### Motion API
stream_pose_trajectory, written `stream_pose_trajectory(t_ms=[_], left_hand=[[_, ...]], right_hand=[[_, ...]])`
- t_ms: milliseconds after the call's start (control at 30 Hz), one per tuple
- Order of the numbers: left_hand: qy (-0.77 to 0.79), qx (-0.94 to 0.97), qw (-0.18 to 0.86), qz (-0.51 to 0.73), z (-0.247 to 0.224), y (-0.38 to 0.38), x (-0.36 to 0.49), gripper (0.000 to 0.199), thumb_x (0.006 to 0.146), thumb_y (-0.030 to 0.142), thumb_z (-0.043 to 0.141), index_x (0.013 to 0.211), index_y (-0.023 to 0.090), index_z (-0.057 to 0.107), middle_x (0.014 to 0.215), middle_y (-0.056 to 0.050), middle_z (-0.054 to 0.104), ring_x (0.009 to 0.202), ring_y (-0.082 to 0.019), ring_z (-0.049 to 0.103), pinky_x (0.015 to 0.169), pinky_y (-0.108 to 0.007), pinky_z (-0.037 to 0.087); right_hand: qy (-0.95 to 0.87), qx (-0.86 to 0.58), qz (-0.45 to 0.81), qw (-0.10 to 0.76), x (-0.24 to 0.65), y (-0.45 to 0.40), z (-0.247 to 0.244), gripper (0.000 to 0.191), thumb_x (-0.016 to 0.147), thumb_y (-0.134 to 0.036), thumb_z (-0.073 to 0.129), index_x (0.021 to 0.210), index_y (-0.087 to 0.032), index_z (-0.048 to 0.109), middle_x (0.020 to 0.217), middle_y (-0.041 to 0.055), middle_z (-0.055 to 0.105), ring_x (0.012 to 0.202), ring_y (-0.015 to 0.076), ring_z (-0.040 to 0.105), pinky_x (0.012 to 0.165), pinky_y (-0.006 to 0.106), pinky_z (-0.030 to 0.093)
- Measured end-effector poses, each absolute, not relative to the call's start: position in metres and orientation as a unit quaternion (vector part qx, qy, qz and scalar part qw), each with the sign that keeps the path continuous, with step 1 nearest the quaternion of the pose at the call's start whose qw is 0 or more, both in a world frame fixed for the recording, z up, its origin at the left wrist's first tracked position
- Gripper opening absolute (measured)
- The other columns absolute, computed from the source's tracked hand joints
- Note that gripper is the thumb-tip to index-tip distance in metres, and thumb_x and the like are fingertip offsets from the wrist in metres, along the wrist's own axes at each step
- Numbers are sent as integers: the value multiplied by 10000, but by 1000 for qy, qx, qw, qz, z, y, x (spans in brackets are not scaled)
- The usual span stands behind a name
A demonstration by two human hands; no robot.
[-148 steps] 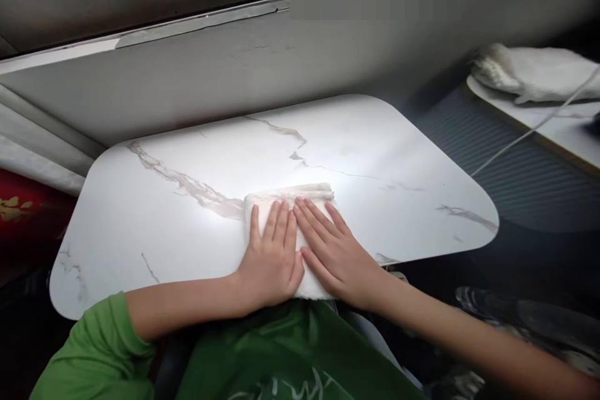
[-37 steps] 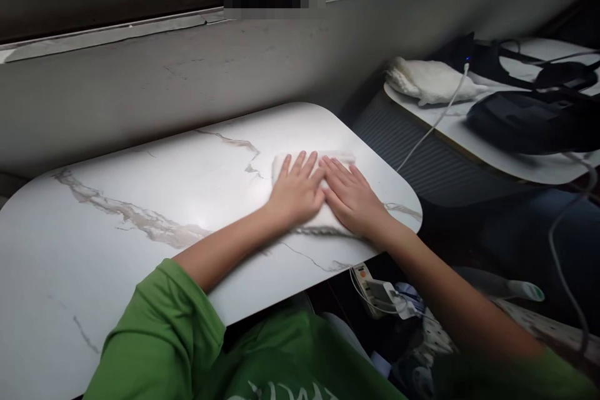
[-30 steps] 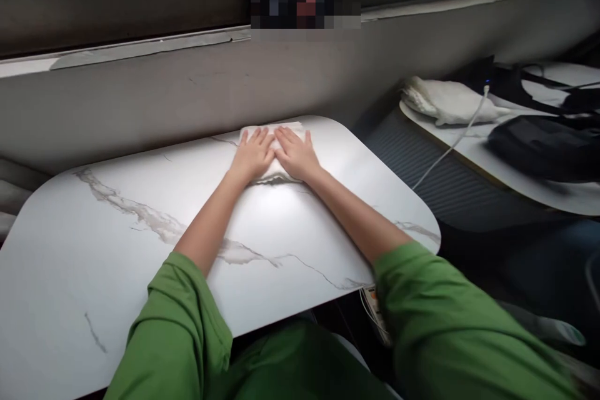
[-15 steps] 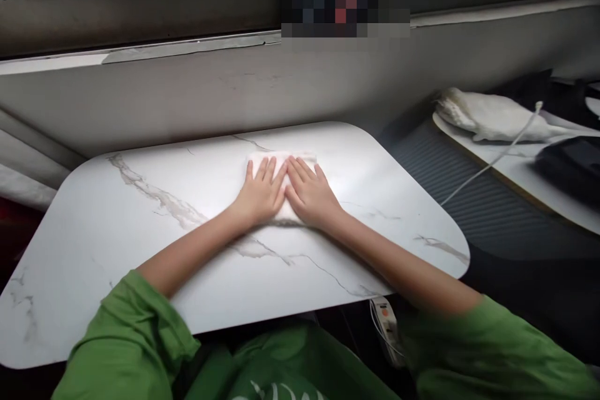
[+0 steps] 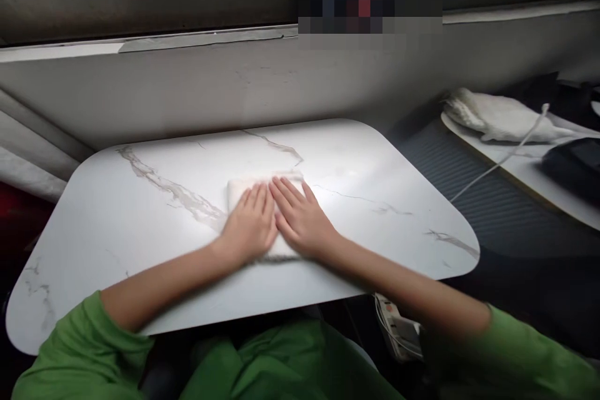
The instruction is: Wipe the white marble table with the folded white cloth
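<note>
A folded white cloth (image 5: 241,189) lies flat near the middle of the white marble-patterned table (image 5: 154,225). My left hand (image 5: 252,219) rests flat on the cloth, palm down, its fingers stretched out and pointing away from me. Beside it, my right hand (image 5: 302,215) also lies flat, partly on the cloth, with its thumb apart from the fingers. The two hands touch or nearly touch over the cloth. Neither hand grips it. Both hands hide much of the cloth.
A second white surface (image 5: 473,144) at the right bears a white fish-shaped item (image 5: 509,117). A pale cable (image 5: 499,162) runs down from there. Below the table's front edge is a power strip (image 5: 398,328). A wall (image 5: 197,90) stands behind the table.
Both hands and the cloth have moved toward me and slightly left across the table. The view has shifted a little as well.
</note>
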State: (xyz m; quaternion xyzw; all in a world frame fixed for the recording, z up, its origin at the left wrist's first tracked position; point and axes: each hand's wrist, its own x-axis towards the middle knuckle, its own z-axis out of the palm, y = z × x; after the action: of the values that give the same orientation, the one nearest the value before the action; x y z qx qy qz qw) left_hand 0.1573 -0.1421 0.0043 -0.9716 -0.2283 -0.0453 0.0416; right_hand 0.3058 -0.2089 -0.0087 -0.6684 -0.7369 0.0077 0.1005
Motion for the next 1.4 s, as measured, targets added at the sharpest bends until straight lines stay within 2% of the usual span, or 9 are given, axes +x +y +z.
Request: stream_pose_trajectory(t_ms=[200,333,500,733,900,1033,1133,1233,1400], left_hand=[[-336,-934,5,-121,-3,0,155,521,946,260,346,1429,75,404,1502,-162,374,1402,-267,333,1168,-451,212],[-367,-921,9,-132,-4,24,131,499,954,250,334,1422,91,410,1500,-158,381,1403,-260,330,1162,-470,211],[-342,-935,43,-81,4,-29,116,510,979,269,314,1429,41,387,1501,-202,357,1413,-286,304,1164,-470,204],[-309,-938,150,-51,13,-172,84,524,969,245,286,1334,-83,470,1395,-294,453,1320,-376,432,1099,-463,337],[-290,-944,124,-94,13,-199,54,498,955,280,318,1302,4,545,1363,-218,531,1276,-323,504,1073,-421,396],[-381,-917,77,-95,9,-162,47,488,934,258,336,1320,32,533,1371,-184,537,1287,-287,495,1100,-415,379],[-446,-891,47,-75,6,-106,46,512,938,208,319,1392,-3,428,1456,-187,437,1369,-279,389,1153,-450,284],[-425,-903,5,-63,9,-37,42,529,960,171,307,1482,83,286,1544,-103,309,1423,-203,291,1188,-432,189],[-471,-878,16,-86,15,31,40,466,1001,178,223,1430,40,343,1533,-133,325,1423,-193,277,1187,-462,131]], right_hand=[[-707,-693,37,136,297,-53,0,596,936,-276,301,1485,-44,301,1557,127,278,1444,246,224,1166,511,139],[-719,-677,28,155,274,-25,-2,570,940,-247,282,1474,-52,327,1546,125,311,1431,236,254,1162,505,151],[-735,-661,13,150,264,-75,-10,571,949,-258,269,1471,-35,327,1548,156,287,1439,262,235,1153,534,156],[-804,-581,-27,122,237,-208,-8,566,952,-248,278,1466,-15,332,1542,183,279,1451,289,192,1154,572,174],[-834,-539,-35,111,221,-240,-1,582,944,-273,322,1449,16,340,1525,241,276,1438,367,193,1098,715,93],[-846,-518,-29,123,211,-198,-1,581,965,-291,280,1444,30,342,1513,261,288,1431,369,214,1097,717,38],[-835,-533,-7,138,198,-138,-5,583,965,-285,277,1444,40,339,1515,262,283,1432,355,220,1126,658,73],[-793,-590,35,150,182,-70,-5,600,962,-288,293,1467,36,289,1540,238,246,1443,330,196,1145,599,94],[-754,-633,47,170,168,0,0,570,964,-241,291,1478,3,285,1547,196,277,1443,267,212,1171,510,76]])
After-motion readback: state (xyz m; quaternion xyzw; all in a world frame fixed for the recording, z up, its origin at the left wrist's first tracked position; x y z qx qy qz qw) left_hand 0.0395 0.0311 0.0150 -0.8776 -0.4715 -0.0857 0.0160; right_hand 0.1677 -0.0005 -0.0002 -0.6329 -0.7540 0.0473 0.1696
